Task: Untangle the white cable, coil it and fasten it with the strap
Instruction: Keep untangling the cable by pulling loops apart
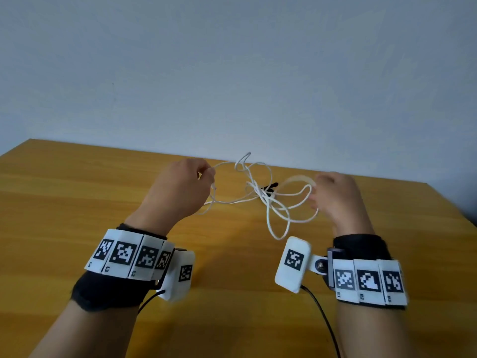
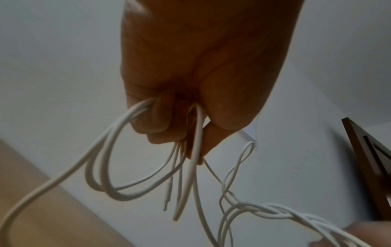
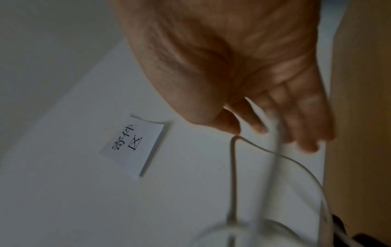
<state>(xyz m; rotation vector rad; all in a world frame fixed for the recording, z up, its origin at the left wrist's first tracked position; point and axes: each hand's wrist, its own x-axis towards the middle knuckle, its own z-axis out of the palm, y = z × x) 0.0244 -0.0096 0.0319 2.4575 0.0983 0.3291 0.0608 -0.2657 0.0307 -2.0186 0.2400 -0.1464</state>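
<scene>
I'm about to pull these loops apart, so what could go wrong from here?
The white cable is twisted together between the hands; pulling outward may tighten that twist rather than free it. The right hand is blurred, with a loop only draped over its fingers, so it could slip off. The black strap lies under the tangle and might get dragged.

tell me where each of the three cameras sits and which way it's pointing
Head: worn on the head, looking forward and down at the wooden table and wall; shows both forearms, left hand and right hand with the white cable between them.
Left wrist: looks along the left hand from below, up toward wall; fingers grip cable loops.
Right wrist: looks along the right hand toward a wall with a paper label; blurred cable hangs from the fingers.
Shared: the cable shows in all three.
</scene>
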